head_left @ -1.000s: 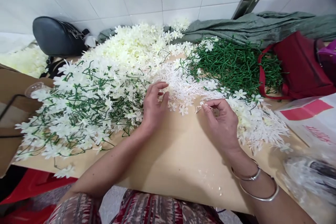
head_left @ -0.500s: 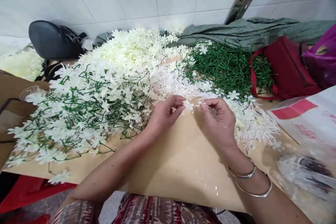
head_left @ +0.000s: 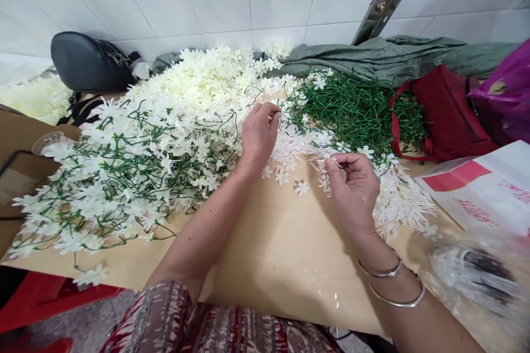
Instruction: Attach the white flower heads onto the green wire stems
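Note:
My left hand (head_left: 260,135) reaches over the middle of the table, thumb and fingertips pinched together beside the white stems and green stalks. What they hold, if anything, is too small to make out. My right hand (head_left: 355,190) is lower and to the right, its thumb and forefinger closed on a small white artificial flower (head_left: 333,160), partly hidden. Between the hands, loose white blossoms (head_left: 302,187) lie on the brown board. Behind them is a bed of thin white stamen-like sprigs (head_left: 293,146). Left of my left hand spreads a pile of white flowers on green stems (head_left: 153,160).
Cream blossoms (head_left: 202,74) are heaped at the back. Bare green stems (head_left: 360,110) lie right of centre, beside a red bag (head_left: 451,113). A black bag (head_left: 89,63) stands back left. A white paper bag (head_left: 488,187) and a clear plastic bag (head_left: 476,270) flank my right arm.
My left hand has moved up and away from my right hand, towards the back of the table. White blossoms now show where it was. My right hand has barely moved.

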`<state>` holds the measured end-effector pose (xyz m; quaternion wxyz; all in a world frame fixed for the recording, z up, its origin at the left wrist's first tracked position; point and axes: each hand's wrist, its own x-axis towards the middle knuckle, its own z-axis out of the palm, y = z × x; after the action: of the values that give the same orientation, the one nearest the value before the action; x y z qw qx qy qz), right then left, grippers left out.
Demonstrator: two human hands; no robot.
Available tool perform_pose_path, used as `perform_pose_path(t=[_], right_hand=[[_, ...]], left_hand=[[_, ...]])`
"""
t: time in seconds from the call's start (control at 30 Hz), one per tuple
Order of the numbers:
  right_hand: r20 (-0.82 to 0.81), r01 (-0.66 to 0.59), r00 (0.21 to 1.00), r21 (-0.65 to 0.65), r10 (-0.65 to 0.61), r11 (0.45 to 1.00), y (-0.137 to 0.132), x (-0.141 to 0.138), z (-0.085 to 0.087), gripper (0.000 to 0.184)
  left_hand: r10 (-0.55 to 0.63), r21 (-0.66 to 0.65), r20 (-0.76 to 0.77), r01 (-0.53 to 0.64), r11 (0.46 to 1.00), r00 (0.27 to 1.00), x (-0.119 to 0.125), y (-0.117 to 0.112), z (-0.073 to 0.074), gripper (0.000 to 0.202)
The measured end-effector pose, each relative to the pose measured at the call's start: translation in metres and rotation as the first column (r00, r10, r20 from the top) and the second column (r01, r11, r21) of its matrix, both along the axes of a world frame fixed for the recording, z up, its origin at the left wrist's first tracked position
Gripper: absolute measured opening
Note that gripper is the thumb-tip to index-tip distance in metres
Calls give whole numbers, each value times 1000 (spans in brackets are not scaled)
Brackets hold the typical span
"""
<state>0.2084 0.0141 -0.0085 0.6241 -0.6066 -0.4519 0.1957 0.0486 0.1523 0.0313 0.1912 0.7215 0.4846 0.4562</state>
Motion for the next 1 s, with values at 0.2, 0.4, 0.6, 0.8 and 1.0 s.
perform_pose_path(t=[0.2,0.4,0.6,0.8,1.0], right_hand=[[-23,-26,999,40,27,999,-2,-4,7,15],[-153,-25,988,42,32,999,-1,-2,9,18],[-167,-87,981,80,99,993,-1,1,10,18],[-95,-76,992,55,81,996,-1,1,6,19],[-129,-196,973,-8,193,981,-7,-2,11,18]], left_hand=[[-123,-99,396,175,980,910,-6,-47,41,8],[-39,-496,677,495,713,735,-17,-92,32,28],[110,-675,688,577,459,718,-36,-134,2,32],[-49,-616,690,621,485,722,-48,-142,-13,32],[-160,-539,693,652,534,703,-47,-144,-18,24]])
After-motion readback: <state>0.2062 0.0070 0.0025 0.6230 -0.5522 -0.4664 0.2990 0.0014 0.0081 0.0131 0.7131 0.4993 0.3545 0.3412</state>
